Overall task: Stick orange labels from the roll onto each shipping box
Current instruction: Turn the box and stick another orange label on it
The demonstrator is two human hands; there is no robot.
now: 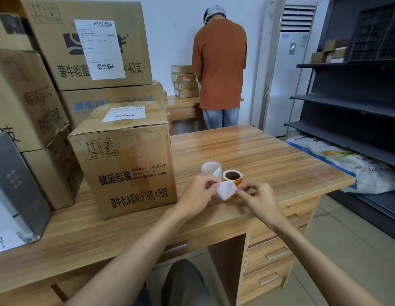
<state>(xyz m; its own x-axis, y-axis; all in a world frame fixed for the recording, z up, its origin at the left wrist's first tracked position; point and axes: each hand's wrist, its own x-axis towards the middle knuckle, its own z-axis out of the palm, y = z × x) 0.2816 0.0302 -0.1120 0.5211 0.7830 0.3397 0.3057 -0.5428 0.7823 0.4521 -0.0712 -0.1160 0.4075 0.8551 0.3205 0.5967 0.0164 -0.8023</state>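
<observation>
**Now: both hands at the label roll**

Fig. legend, head cam. L hand [197,191] and R hand [258,199] meet over the front part of the light wood-grain desk [269,155], just right of the brown corrugated shipping box [125,168] w/ black print.

Btwn the hands is a white square flap of backing paper [226,189] w/ an orange edge along its lower side. L thumb + forefinger pinch the flap's left corner. R fingertips are curled onto its right edge, pinching it. Whether a label is lifted off the backing can't be told.

A small roll of orange labels [232,176] on a brown cardboard core stands on end on the desk, core hole up, just behind the flap. A loose white curl of backing [212,168] stands beside the roll, on its left-rear side.

The shipping box is upright and taped shut, w/ a white barcode slip [123,113] on top.

Bkgd:
- Larger cartons are stacked at left, the topmost brown carton [88,45] bearing a white barcode sheet.
- A dark grey box [15,191] sits at far left.
- A person in a rust-orange shirt [219,62] stands back to camera at a second wooden table, next to a stack of flat brown boxes [185,81], one w/ a red-and-white sticker.
- A white floor-standing AC unit [289,74] is at the wall.
- Dark metal shelving [351,102] is at right, w/ printed sacks [346,164] on its lowest level.
</observation>
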